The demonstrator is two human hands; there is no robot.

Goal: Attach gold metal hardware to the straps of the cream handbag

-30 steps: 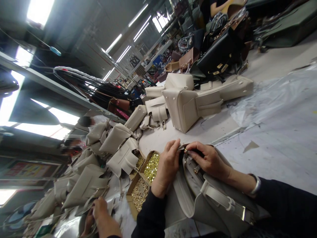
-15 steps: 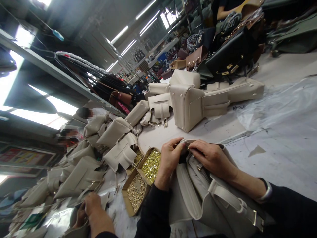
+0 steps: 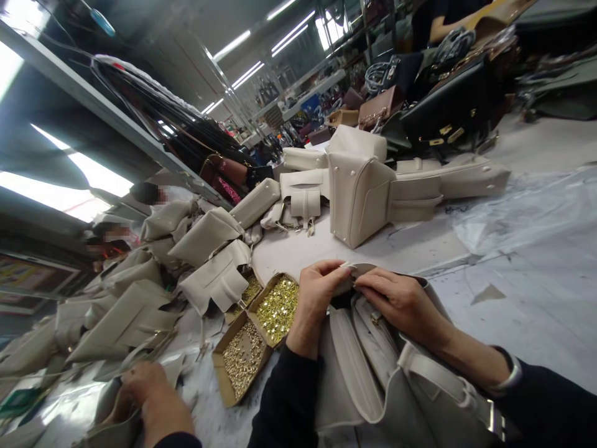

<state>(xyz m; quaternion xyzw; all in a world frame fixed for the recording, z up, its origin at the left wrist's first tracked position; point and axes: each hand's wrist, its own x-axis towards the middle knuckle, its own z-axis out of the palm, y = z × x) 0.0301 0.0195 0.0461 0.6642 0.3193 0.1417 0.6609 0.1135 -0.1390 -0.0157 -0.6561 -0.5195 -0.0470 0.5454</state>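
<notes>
A light grey-beige handbag (image 3: 420,392) lies open in front of me, its mouth and zip lining facing up. At its far rim my left hand (image 3: 317,292) pinches the edge between thumb and fingers. Just to the right, my right hand (image 3: 396,302) grips the same rim, with its fingertips bent in close to the left ones. Whether a small part sits between the fingertips is too small to tell. The bag's handle (image 3: 433,370) with a metal buckle rests beneath my right forearm.
Left of my hands stand cardboard trays of gold metal pieces (image 3: 276,309) and small gold studs (image 3: 243,359). Beige bags (image 3: 361,199) stand beyond, and more line the left side. A co-worker's hand (image 3: 144,382) works at lower left. Plastic film (image 3: 522,214) lies at right.
The view has turned slightly, so the trays and left-hand bags sit farther left. Both my hands keep their hold on the bag rim with little change.
</notes>
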